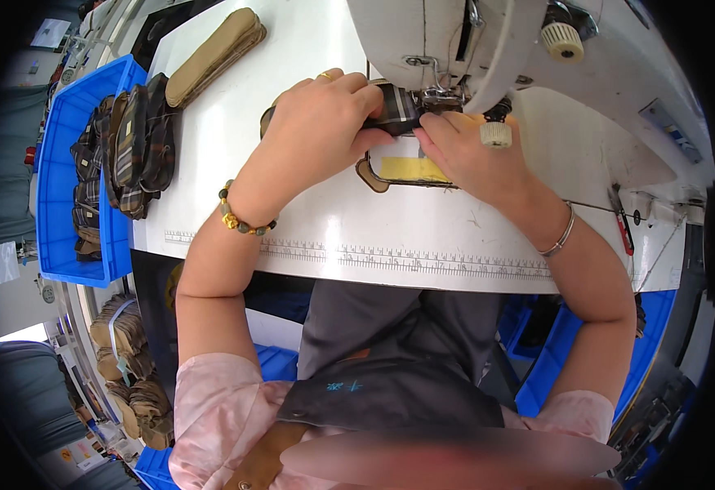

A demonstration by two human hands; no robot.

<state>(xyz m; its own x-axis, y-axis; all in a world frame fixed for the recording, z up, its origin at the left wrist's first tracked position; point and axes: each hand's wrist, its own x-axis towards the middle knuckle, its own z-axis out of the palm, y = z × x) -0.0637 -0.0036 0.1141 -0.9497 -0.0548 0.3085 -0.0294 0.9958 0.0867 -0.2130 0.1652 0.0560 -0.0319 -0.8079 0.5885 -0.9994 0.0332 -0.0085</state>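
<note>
Black plaid cloth piece (398,109): at twelve o'clock on the white table (308,216), beside the presser foot (442,104).
Left hand (320,116): toward eleven, thumb and fingers closed on the cloth.
Right hand (480,157): at one, fingers bent against the cloth's right end; whether they pinch it, I cannot tell.
Sewing machine (602,102): at two.
Tan stack (217,57): at eleven.
Blue bin (52,188): toward ten, plaid pieces (88,192) inside.
</note>
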